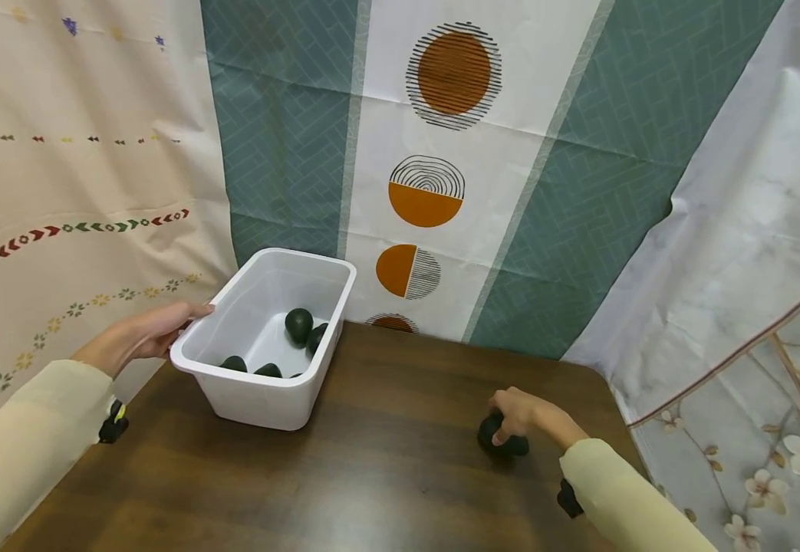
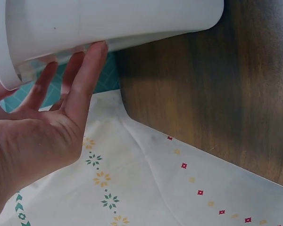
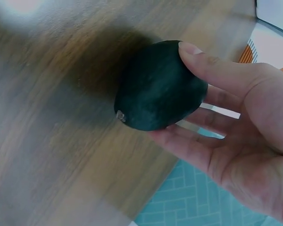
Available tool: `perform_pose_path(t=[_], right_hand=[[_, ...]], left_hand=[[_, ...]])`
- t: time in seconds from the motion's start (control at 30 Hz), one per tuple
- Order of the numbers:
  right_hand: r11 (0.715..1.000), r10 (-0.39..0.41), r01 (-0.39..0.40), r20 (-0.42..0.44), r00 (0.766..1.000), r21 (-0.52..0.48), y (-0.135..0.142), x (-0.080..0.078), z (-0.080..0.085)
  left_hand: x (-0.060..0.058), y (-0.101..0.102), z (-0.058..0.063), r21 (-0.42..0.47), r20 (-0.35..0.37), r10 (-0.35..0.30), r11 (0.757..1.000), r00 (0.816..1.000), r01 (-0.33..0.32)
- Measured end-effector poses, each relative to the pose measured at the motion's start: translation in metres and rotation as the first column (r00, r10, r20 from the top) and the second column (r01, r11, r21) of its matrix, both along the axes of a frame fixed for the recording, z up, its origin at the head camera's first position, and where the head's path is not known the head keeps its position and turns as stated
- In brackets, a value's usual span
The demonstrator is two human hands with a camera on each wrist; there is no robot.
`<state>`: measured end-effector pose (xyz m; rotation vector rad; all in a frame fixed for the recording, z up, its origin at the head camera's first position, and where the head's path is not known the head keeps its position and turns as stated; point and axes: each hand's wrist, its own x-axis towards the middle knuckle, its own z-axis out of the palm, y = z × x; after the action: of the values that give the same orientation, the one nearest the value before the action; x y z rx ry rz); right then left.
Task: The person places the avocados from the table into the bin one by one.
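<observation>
A white plastic tub [image 1: 255, 402] stands at the left of the table, with several dark green avocados [image 1: 299, 327] lying in it. My left hand [image 1: 154, 328] holds its left side, thumb over the rim. In the left wrist view, the fingers [image 2: 85, 80] reach under the rim to the tub's outer wall. Off to the right, my right hand [image 1: 525, 414] grips another avocado [image 3: 160, 87] between thumb and fingers, close over the wood. A small stem scar shows at one end of that fruit.
The brown wooden table [image 1: 400, 437] meets a patterned curtain [image 1: 289, 130] behind the tub. A cream cloth [image 1: 75, 199] hangs on the left and a floral one [image 1: 772, 429] on the right. Dark bands sit at both sleeves.
</observation>
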<state>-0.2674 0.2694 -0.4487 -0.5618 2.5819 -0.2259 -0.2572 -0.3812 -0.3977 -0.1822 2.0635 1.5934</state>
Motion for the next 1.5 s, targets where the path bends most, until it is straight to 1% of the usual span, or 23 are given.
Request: perform_pose_path(t=[0.13,0.27,0.47,0.73,0.87,1.13,1.3,1.5], right_hand=[[1.000,-0.014,0.013,0.007,1.000,0.022,-0.002,-0.001,0.001],[0.999,-0.025,0.024,0.024,0.999,0.025,-0.006,-0.001,0.001],[0.999,-0.022,0.022,0.013,1.000,0.033,-0.007,0.000,0.001],[0.998,-0.020,0.020,0.006,1.000,0.062,-0.011,0.004,0.000],[0.998,-0.024,0.024,-0.002,1.000,0.060,-0.014,0.005,0.000],[0.998,-0.049,0.049,-0.009,0.999,0.045,-0.016,0.011,-0.002],[0.997,-0.060,0.061,-0.016,0.998,0.041,-0.017,0.012,-0.004],[0.998,-0.059,0.060,-0.022,0.998,0.033,-0.017,0.014,-0.005]], left_hand=[[-0.002,0.002,0.001,-0.001,-0.004,0.000,1.000,1.000,0.000],[0.000,0.000,-0.001,-0.006,0.005,0.011,1.000,1.000,-0.011],[0.000,0.000,-0.003,0.010,-0.010,0.008,1.000,1.000,-0.008],[0.000,0.001,-0.003,0.013,-0.011,-0.002,1.000,1.000,0.002],[0.001,0.000,-0.002,0.012,-0.006,-0.001,1.000,1.000,0.001],[0.000,-0.001,-0.002,0.007,-0.021,-0.011,1.000,1.000,0.011],[0.000,-0.001,-0.003,0.017,-0.010,-0.011,1.000,1.000,0.011],[0.001,0.000,-0.004,0.022,-0.012,-0.013,1.000,1.000,0.014]])
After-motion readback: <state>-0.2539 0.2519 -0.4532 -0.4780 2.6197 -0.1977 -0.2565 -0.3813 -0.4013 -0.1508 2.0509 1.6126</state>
